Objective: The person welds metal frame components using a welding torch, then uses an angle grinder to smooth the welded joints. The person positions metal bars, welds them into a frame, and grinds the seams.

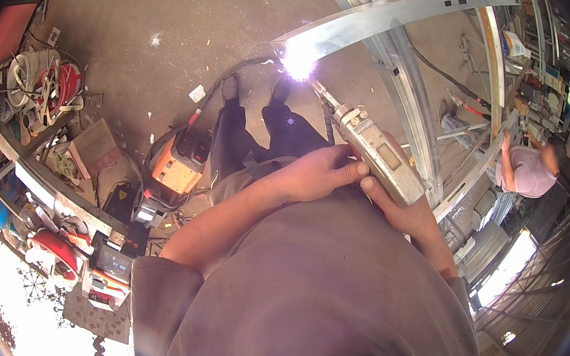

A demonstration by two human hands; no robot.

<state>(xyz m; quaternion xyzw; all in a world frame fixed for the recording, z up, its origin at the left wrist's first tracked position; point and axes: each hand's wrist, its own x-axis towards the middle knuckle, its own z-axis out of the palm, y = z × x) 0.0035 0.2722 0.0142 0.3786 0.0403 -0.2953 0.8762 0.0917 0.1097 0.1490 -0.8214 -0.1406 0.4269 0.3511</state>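
A grey metal welding gun (381,157) slants up and left in front of my body. Its nozzle (318,85) meets a white-violet glare at the end of a long silver metal bar (380,21). My left hand (326,172) comes in from the left and closes on the gun's side, thumb resting near its body. Lower down, my right hand (400,211) grips it by the rear part, thumb up. The gun hides most fingers of both hands. Glare washes out the exact spot where nozzle and bar meet.
Upright silver metal beams (403,82) stand under the bar. An orange-and-black machine (178,165) sits on the floor at left, near a cable (219,80). Shelving with a red hose reel (66,83) lines the left. A person in a pink shirt (531,169) works at right.
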